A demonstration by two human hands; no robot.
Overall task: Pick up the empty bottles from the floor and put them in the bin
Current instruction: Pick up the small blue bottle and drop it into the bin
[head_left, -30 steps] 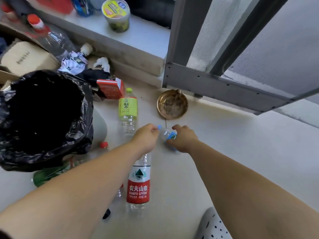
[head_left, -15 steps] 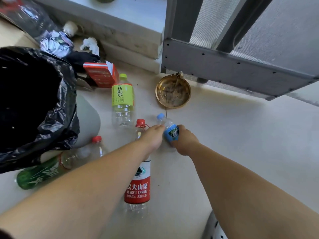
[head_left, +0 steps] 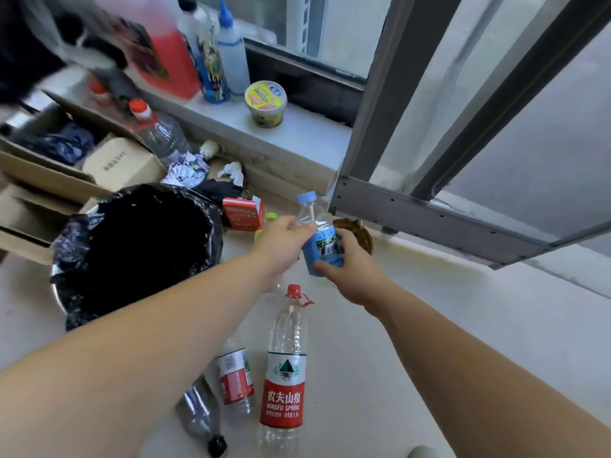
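A small clear bottle with a blue cap and blue label (head_left: 322, 247) is held upright above the floor. My left hand (head_left: 281, 239) grips its neck and shoulder; my right hand (head_left: 350, 269) grips its lower body. To their left stands the bin lined with a black bag (head_left: 132, 246), its mouth open. On the floor below lie a large red-label water bottle (head_left: 285, 375), a smaller red-label bottle (head_left: 234, 378) and a dark-capped clear bottle (head_left: 201, 421). A green-capped bottle (head_left: 269, 218) peeks out behind my left hand.
A brass dish (head_left: 362, 234) sits on the floor behind my right hand. A red carton (head_left: 243, 213), rags and cardboard boxes (head_left: 109, 160) crowd the wall by the bin. The sill (head_left: 297, 133) carries a yellow cup and bottles. A grey door frame (head_left: 429, 213) stands right.
Both hands have lifted the blue-label bottle off the floor, up and toward the bin. The view has tilted up, so the sill and boxes show.
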